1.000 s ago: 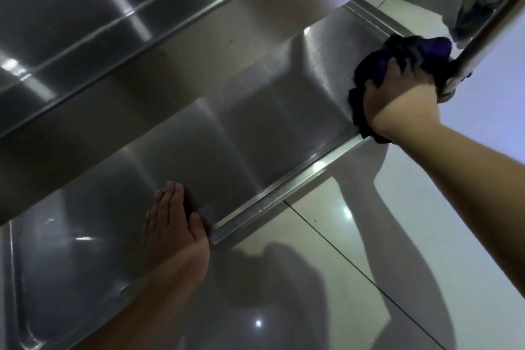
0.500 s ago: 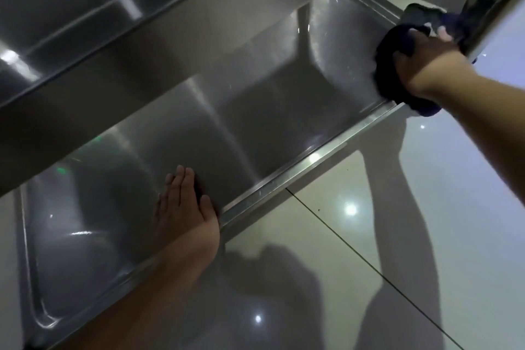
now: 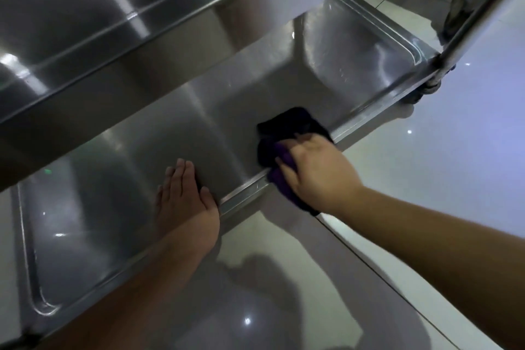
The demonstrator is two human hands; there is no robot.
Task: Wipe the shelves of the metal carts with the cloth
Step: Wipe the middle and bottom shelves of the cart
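My right hand (image 3: 315, 167) gripped the dark purple cloth (image 3: 284, 150), pressing it on the near edge of the lower shelf (image 3: 255, 88), right of centre. My left hand (image 3: 184, 202) lay flat on that shelf, fingers straight and together. I saw no readable writing anywhere.
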